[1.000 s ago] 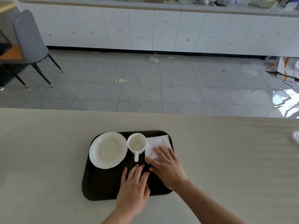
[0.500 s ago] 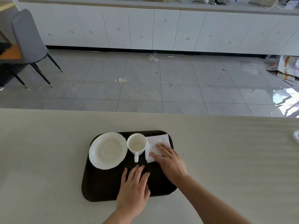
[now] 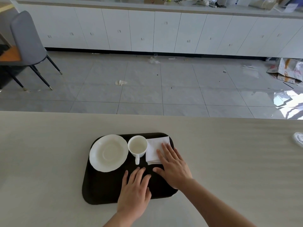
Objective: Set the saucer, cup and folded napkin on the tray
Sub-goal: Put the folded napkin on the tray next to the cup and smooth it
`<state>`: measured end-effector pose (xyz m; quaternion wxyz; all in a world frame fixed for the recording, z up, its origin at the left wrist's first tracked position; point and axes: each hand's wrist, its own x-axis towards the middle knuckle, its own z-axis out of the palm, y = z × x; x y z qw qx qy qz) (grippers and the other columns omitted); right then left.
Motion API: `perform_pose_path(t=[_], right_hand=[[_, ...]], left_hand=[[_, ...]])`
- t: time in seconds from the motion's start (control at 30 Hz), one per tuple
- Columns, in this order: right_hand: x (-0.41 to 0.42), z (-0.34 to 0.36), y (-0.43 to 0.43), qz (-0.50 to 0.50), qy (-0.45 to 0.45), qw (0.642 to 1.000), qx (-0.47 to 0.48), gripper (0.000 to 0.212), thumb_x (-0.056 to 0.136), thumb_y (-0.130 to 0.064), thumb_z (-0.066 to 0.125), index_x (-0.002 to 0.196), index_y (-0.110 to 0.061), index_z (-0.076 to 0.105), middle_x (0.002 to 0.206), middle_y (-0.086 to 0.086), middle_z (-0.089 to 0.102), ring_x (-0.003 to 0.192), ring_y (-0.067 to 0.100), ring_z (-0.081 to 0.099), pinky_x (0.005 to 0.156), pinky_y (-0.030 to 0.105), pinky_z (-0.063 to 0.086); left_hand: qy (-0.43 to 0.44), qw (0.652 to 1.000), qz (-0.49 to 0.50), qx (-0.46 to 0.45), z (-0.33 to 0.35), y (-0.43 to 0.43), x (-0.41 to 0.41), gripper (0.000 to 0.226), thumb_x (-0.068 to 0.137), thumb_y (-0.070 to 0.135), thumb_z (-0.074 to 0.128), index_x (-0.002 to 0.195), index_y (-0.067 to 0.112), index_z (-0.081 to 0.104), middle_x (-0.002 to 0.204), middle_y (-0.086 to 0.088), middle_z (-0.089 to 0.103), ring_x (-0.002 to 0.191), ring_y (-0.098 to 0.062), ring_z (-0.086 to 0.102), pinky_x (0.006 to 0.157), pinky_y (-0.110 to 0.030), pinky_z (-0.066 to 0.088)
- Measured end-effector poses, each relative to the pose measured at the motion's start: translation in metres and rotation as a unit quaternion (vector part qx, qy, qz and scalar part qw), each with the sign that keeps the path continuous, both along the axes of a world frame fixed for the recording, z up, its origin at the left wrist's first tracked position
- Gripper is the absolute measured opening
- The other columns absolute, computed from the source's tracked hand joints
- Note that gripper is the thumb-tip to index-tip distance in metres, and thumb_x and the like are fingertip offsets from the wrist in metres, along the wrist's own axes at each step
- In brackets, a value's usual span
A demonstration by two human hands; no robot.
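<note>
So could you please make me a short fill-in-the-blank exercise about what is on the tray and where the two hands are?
1. On the tray, the cup stands between the saucer and the ____.
2. The handle of the cup points toward the ____.
3. The fingers of the right hand lie flat on the ____.
4. The left hand rests with its palm facing ____.

Missing words: napkin; person; napkin; down
</note>
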<state>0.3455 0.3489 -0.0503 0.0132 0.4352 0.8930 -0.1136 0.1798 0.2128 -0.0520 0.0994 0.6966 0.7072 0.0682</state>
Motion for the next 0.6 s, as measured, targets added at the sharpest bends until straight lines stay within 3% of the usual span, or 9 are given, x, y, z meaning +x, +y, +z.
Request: perform_pose_path(t=[0.13, 0.37, 0.5, 0.6], right_hand=[[-0.001, 0.003, -0.001, 0.003, -0.018, 1.0, 0.0, 0.088, 0.087, -0.083, 0.008, 0.158, -0.031, 0.002, 0.165, 0.003, -0.015, 0.15, 0.02, -0.025, 0.12, 0.043, -0.012], [-0.01, 0.001, -0.01, 0.043, -0.009, 0.999, 0.008, 0.07, 0.092, -0.078, 0.011, 0.154, -0.047, 0.009, 0.168, 0.002, 0.004, 0.153, 0.026, -0.013, 0.12, 0.05, -0.004], [-0.011, 0.002, -0.007, 0.044, -0.013, 0.999, -0.006, 0.069, 0.092, -0.078, 0.01, 0.154, -0.048, 0.007, 0.168, 0.001, 0.001, 0.153, 0.025, -0.015, 0.121, 0.048, -0.008], [-0.012, 0.007, -0.006, 0.045, -0.002, 0.999, -0.007, 0.067, 0.094, -0.073, 0.016, 0.154, -0.045, 0.015, 0.168, 0.001, 0.005, 0.154, 0.025, -0.01, 0.124, 0.048, -0.007]], left_hand=[[-0.001, 1.0, 0.0, 0.005, -0.001, -0.001, 0.0, 0.04, 0.082, 0.035, 0.053, 0.122, 0.03, 0.052, 0.136, 0.002, 0.052, 0.134, -0.019, 0.042, 0.111, -0.056, 0.034], [0.0, 1.0, -0.001, -0.001, -0.006, 0.001, -0.001, 0.045, 0.083, 0.037, 0.054, 0.126, 0.03, 0.049, 0.136, 0.001, 0.053, 0.133, -0.02, 0.043, 0.11, -0.056, 0.035], [-0.001, 1.0, -0.013, 0.014, -0.004, 0.0, -0.005, 0.04, 0.088, 0.039, 0.048, 0.127, 0.032, 0.049, 0.139, 0.003, 0.051, 0.135, -0.018, 0.041, 0.111, -0.054, 0.035], [-0.007, 0.999, -0.024, 0.03, 0.0, -0.005, -0.011, 0.036, 0.089, 0.037, 0.05, 0.124, 0.031, 0.054, 0.137, 0.003, 0.054, 0.133, -0.018, 0.045, 0.11, -0.051, 0.038]])
